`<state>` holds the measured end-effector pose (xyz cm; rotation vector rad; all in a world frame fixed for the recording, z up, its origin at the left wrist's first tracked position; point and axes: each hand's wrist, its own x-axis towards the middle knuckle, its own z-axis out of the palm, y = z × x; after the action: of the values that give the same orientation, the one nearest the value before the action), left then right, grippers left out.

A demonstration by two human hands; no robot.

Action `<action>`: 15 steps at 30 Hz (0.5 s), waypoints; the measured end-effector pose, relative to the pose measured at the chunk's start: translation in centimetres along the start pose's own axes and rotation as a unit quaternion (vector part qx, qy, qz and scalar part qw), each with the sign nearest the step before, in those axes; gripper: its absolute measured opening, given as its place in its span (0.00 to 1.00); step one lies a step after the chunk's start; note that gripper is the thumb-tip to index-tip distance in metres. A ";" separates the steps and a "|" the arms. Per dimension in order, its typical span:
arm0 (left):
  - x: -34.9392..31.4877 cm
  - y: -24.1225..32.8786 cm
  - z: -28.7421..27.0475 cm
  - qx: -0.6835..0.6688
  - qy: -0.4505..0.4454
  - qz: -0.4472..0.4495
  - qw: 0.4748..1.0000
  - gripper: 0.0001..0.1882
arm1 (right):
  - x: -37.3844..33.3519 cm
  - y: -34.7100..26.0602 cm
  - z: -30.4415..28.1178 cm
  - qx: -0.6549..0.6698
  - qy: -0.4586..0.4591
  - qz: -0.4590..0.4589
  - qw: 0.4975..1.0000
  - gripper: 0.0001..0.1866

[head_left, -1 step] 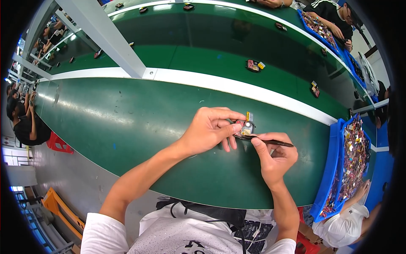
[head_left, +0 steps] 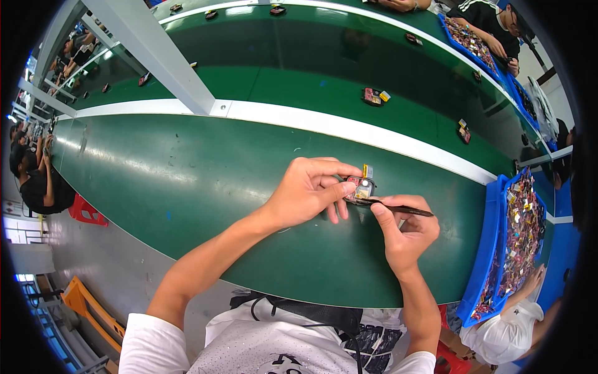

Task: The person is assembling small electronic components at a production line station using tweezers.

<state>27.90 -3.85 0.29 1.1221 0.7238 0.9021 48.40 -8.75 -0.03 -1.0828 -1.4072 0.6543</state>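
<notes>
My left hand pinches a small black-cased electronic assembly over the green bench. Red and pale parts show inside its open case, and a yellow-and-silver tab sticks up from its far edge. Between the thumb and fingers of my right hand is a pair of dark tweezers. Their tips reach the near edge of the assembly, beside my left fingertips. Whether the tips grip anything is too small to tell.
A blue bin full of small wired parts stands at the bench's right end. Beyond a white rail, similar assemblies lie on a green conveyor. A grey post rises at far left. Other people work around the line.
</notes>
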 end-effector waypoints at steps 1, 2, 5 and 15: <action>0.0 0.0 0.0 0.006 0.003 0.005 1.000 0.13 | 0.0 0.0 -0.1 -0.007 0.003 -0.010 1.000 0.07; 0.0 0.0 0.0 0.012 0.005 0.010 1.000 0.13 | 0.1 -0.1 -0.1 -0.007 0.002 -0.009 1.000 0.07; 0.1 -0.1 -0.1 0.011 0.007 0.008 1.000 0.13 | 0.3 -0.1 -0.1 -0.001 -0.003 -0.018 1.000 0.07; 0.0 0.1 -0.1 0.007 0.006 -0.009 1.000 0.13 | 0.6 -0.2 0.1 -0.043 -0.046 -0.122 0.990 0.07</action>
<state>27.85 -3.78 0.34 1.1217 0.7497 0.8906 48.35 -8.33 0.44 -0.9372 -1.6298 0.4731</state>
